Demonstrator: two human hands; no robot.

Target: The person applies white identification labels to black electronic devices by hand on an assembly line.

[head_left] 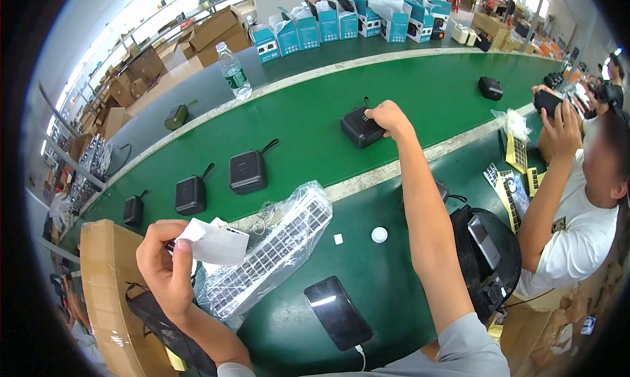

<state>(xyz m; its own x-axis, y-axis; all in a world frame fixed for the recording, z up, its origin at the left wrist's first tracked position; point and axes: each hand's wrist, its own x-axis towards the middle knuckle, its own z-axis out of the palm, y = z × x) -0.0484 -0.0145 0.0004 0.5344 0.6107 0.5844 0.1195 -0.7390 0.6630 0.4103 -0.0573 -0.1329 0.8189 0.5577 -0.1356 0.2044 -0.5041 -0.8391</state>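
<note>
My left hand (167,265) is closed, pinching a folded white paper sheet (220,246) between thumb and fingers. Below it lies a plastic bag of white label sheets with dark grid lines (272,252). My right arm reaches forward over the green belt. There my right hand (392,119) grips the right edge of a black boxy device with a strap loop (359,129); its fingertips are partly hidden. Left along the belt stand similar black devices with wrist straps, a larger one (248,172), another (190,195) and a smaller one (133,210).
A phone (338,311) with a white cable, a white round cap (379,234) and a mesh bag (485,259) lie nearby. A co-worker (577,200) at right holds a black device. Beyond the belt stand a bottle (234,74), a green device (176,117) and blue boxes (307,32).
</note>
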